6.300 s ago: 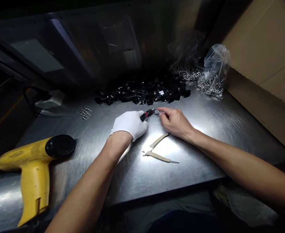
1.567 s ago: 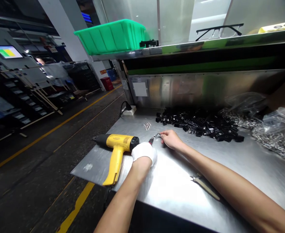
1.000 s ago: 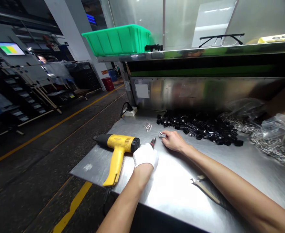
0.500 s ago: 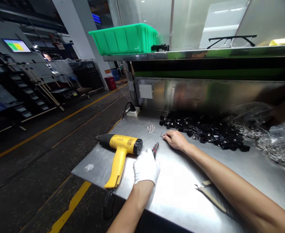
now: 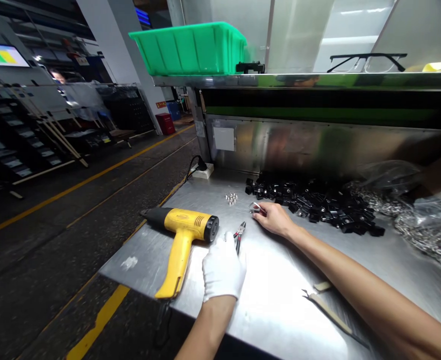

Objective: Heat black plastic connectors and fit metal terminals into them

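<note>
My left hand (image 5: 224, 267), in a white glove, is closed around the handles of a small pair of cutting pliers (image 5: 240, 235). Their metal jaws point away from me, and the glove covers part of the handles. Bare, my right hand (image 5: 273, 217) pinches a small bent, shiny metal piece (image 5: 256, 205) just above the table; its exact kind is not clear. Left of that piece lies a cluster of small silvery metal parts (image 5: 231, 198). A long heap of black parts (image 5: 314, 202) spreads behind and to the right of my right hand.
A yellow heat gun (image 5: 183, 240) lies left of my glove. Tweezers (image 5: 329, 312) rest near my right forearm. Metal chains (image 5: 423, 232) and clear plastic sit at right. A green bin (image 5: 190, 52) and eyeglasses (image 5: 366, 59) stand on the shelf. A power strip (image 5: 203, 171) is at the back corner.
The metal piece in my right hand has turned a little and shows more of its bend. My left hand and the pliers have shifted slightly. The whole view has moved a bit.
</note>
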Motion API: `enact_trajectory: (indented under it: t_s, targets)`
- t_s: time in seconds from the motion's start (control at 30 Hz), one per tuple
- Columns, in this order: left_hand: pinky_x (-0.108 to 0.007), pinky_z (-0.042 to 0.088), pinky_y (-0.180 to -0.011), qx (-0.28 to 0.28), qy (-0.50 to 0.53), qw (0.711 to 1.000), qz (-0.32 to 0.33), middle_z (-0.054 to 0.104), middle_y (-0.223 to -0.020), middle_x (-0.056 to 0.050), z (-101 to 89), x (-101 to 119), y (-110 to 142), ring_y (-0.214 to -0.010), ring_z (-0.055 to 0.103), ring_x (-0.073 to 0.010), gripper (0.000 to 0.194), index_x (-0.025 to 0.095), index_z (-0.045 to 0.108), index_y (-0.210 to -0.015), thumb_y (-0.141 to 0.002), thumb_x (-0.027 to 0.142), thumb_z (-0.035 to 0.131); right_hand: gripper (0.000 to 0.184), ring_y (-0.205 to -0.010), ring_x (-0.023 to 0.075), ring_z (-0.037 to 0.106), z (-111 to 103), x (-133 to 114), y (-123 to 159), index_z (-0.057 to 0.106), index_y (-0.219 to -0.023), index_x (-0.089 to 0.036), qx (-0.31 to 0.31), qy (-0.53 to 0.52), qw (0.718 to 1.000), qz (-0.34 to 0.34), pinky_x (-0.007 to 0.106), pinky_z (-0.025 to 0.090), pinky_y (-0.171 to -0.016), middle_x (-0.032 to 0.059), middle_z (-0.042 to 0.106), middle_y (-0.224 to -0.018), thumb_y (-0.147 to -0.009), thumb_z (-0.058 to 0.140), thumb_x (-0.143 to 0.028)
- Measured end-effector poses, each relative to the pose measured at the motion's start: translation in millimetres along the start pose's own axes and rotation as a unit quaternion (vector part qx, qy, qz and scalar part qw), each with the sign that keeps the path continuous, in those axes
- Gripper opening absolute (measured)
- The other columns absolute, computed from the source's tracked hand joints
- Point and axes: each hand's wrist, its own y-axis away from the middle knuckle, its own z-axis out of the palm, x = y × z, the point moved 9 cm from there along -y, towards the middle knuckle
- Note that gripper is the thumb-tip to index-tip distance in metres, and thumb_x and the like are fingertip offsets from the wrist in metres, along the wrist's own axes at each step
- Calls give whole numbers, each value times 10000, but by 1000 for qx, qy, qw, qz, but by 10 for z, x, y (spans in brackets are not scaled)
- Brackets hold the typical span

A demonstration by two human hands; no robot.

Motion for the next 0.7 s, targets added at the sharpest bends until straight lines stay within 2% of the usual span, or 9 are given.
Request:
enact_trajectory:
  t_s: [0.1,0.3,0.4,0.5,0.6,0.7]
  targets:
    - [-361,480,-682,23,-3,1000,3,665,-1022,-139,8,-12,29,-922,672,-300,408,182,589,-1276,-930,370,484,276,-1022,230,650,62,-86,-142,639,-1192,-184,1,14,1000,1,445,568,-879,87,648,-1212,-983,621,-363]
    - [-377,490,-711,63,-15,998,1,674,-1085,-154,19,-38,63,-933,667,-300,460,172,583,-1348,-943,368,486,275,-1024,229,652,183,-379,-621,637,-1199,-196,9,23,1000,5,427,573,-866,84,645,-1216,-979,629,-360]
    - [-386,493,-724,60,-15,998,9,673,-1074,-157,38,-50,58,-949,668,-313,465,171,582,-1353,-945,371,483,281,-1008,227,656,149,-441,-615,634,-1200,-189,13,26,1000,4,426,576,-856,84,649,-1202,-981,626,-365]
    - [-385,493,-738,53,11,998,21,672,-1056,-149,29,-61,45,-949,673,-309,435,182,579,-1335,-940,326,468,271,-962,214,662,-21,-315,-254,644,-1168,-178,14,37,999,5,414,581,-834,76,663,-1157,-987,613,-378]
    - [-411,499,-779,21,57,998,17,666,-1070,-156,30,-76,5,-994,667,-330,417,188,579,-1296,-913,302,459,253,-873,189,668,-318,-36,412,662,-1091,-167,11,52,998,17,381,586,-784,53,684,-1054,-992,604,-392]
    - [-430,504,-841,-59,101,993,22,661,-1118,-160,96,0,-60,-1047,654,-335,408,197,589,-1235,-851,278,479,244,-749,151,654,-652,341,1155,669,-992,-160,21,61,997,50,337,580,-715,21,684,-910,-1002,590,-391]
